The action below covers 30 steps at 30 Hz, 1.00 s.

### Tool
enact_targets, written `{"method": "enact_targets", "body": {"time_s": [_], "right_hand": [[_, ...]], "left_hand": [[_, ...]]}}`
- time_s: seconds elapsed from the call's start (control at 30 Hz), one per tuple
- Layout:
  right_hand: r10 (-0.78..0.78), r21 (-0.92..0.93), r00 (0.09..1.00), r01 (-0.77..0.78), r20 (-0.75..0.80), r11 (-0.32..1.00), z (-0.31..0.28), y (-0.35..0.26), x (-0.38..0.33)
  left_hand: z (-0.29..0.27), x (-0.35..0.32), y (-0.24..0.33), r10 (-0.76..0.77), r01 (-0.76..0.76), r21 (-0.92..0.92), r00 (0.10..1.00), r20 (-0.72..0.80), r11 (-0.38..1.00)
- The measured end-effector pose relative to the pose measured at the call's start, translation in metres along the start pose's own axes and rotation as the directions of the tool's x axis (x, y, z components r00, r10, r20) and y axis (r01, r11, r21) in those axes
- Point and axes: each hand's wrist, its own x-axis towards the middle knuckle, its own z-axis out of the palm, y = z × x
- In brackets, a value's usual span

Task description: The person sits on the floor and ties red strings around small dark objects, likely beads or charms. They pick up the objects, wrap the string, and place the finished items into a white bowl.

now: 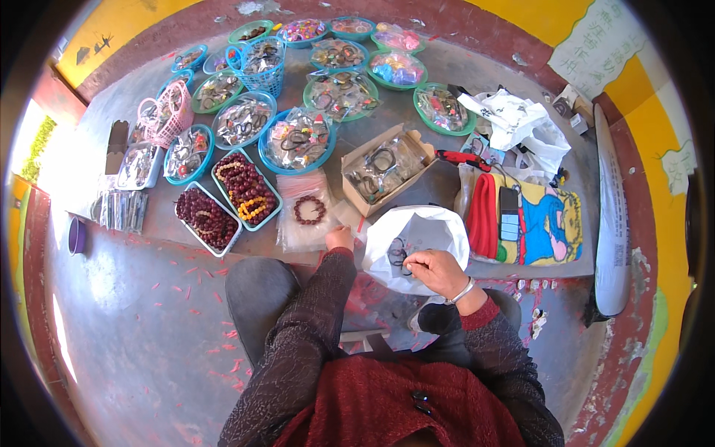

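My right hand (441,274), a bangle at its wrist, reaches over a white plastic bag (378,244) that lies open in front of me. Its thumb and fingertips pinch a dark cord loop (399,257), one of several inside that bag. My left hand (340,238) rests at the mat's near edge with curled fingers, at a small clear plastic bag (348,214); the fingertips are partly hidden. Just beyond it, a dark red bead bracelet (308,210) lies on a stack of clear bags (292,243). An open cardboard box (356,195) of bagged cord pieces stands behind the white bag.
Two trays of dark red beads (199,220) sit to the left. Farther back stand several round baskets (269,165) of bagged trinkets. A colourful cloth (555,223) with a phone (509,212) lies at right, near red-handled pliers (463,158) and white plastic bags (514,119).
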Motion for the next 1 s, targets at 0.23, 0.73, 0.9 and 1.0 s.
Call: {"method": "enact_targets", "body": {"time_s": [0.23, 0.73, 0.9, 1.0], "right_hand": [[-0.073, -0.050, 0.997, 0.073, 0.008, 0.996, 0.000, -0.004, -0.003], [-0.063, -0.072, 0.998, 0.064, 0.022, 0.995, 0.006, 0.001, -0.002], [-0.079, -0.086, 0.997, 0.081, 0.021, 0.993, 0.006, 0.000, -0.002], [-0.095, -0.085, 0.995, 0.096, 0.015, 0.992, 0.007, 0.003, -0.002]], "left_hand": [[-0.063, -0.025, 0.068, -0.093, 0.055, -0.505, 0.994, -0.049, 0.861], [-0.071, 0.004, 0.038, -0.389, 0.175, -0.927, 0.920, 0.034, 0.332], [-0.073, 0.009, 0.019, -0.334, 0.185, -0.926, 0.940, 0.070, 0.328], [-0.074, 0.007, 0.016, -0.316, 0.185, -0.934, 0.945, 0.084, 0.306]]}}
